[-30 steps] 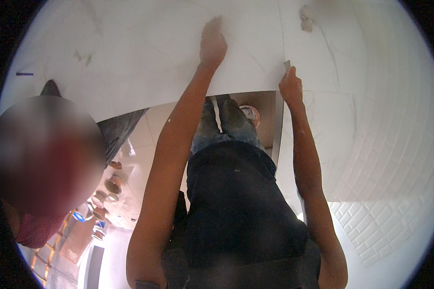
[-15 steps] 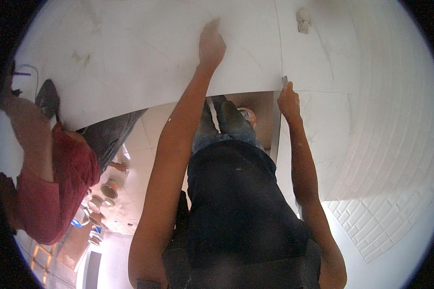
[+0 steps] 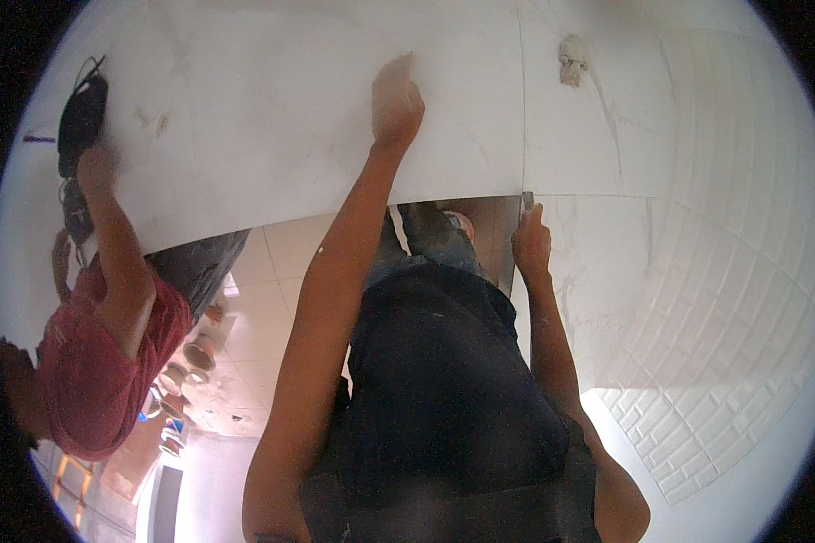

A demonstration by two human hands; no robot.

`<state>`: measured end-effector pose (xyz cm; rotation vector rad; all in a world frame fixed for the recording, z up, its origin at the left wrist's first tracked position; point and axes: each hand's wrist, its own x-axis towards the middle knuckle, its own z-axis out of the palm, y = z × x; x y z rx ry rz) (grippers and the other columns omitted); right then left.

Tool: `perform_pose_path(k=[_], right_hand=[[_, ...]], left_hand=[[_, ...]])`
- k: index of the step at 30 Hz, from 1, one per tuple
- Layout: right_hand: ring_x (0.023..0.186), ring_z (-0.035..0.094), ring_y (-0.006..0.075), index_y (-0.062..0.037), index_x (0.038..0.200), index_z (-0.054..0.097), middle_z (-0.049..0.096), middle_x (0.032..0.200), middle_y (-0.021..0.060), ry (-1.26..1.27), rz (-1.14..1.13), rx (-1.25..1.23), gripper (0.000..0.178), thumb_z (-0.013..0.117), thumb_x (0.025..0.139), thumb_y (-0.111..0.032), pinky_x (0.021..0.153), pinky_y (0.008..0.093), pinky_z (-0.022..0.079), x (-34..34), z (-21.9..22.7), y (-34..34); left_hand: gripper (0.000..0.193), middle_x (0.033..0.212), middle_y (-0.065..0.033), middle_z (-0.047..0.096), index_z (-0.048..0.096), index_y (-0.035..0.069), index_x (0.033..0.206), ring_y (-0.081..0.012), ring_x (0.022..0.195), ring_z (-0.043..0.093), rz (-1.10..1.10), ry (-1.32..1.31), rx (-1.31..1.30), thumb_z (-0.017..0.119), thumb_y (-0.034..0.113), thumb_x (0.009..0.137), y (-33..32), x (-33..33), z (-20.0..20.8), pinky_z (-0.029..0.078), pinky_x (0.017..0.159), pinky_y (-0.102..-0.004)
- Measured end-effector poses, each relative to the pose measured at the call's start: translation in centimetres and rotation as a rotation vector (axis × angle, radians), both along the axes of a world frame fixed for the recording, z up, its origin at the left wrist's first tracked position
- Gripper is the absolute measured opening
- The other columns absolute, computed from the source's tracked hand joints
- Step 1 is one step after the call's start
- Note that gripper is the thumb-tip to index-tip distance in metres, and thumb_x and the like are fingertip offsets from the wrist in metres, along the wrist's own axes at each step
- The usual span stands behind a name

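Observation:
My left hand (image 3: 397, 107) is curled, knuckles up, against the white marbled slab surface (image 3: 290, 109). Haze washes out its fingertips, and whatever lies under them is hidden. My right hand (image 3: 532, 240) grips a small flat metal scraper blade (image 3: 528, 200), whose grey end pokes out past the fingers. That blade touches the corner where the seam between slabs meets the front edge of the opening. A crumpled whitish rag or lump (image 3: 571, 60) lies on the slab beyond my right hand.
At the left, a co-worker in a red shirt (image 3: 91, 362) reaches a hand (image 3: 97, 167) toward a black object (image 3: 82, 118) on the slab. White brick-pattern tiles (image 3: 688, 407) cover the right side. Several buckets (image 3: 199, 353) stand on the floor at lower left.
My right hand and the blade have shifted nearer to me, down to the slab's front corner. My left hand has come slightly closer. The co-worker's arm has swung onto the black object.

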<state>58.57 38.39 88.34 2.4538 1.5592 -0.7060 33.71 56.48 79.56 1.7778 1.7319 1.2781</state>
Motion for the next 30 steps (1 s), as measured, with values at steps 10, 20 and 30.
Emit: perform_pose_path(k=[10,20,30], right_hand=[[0.060,0.062,0.0295,-0.0039,0.115,0.037,0.060,0.073,0.0162,0.420,-0.298,0.300,0.023,0.043,0.097,-0.017,0.048,0.0406,0.050,3.6,4.7,3.6],[0.059,0.062,0.0211,-0.0032,0.108,0.043,0.064,0.078,0.0176,0.775,-0.189,0.437,0.018,0.045,0.099,-0.019,0.048,0.0379,0.050,-2.8,1.2,29.2],[0.077,0.065,0.0462,-0.0008,0.108,0.041,0.064,0.081,0.0298,0.119,0.227,0.674,0.025,0.049,0.093,-0.019,0.064,0.0526,0.054,-6.2,-5.6,49.1]], left_hand=[[0.043,0.130,-0.0202,0.052,0.048,0.002,0.133,-0.0380,0.124,0.045,-0.003,0.090,-0.025,0.049,0.005,0.090,-0.4,1.0,0.9,0.032,0.108,-0.0485],[0.043,0.139,-0.0129,0.040,0.046,0.005,0.134,-0.0310,0.129,0.035,0.168,0.388,-0.269,0.050,0.011,0.092,2.6,0.7,3.5,0.025,0.107,-0.0504],[0.049,0.146,-0.0154,0.033,0.037,0.007,0.142,-0.0336,0.138,0.027,0.140,0.464,-0.393,0.046,0.016,0.094,3.8,-0.6,3.7,0.021,0.111,-0.0522]])
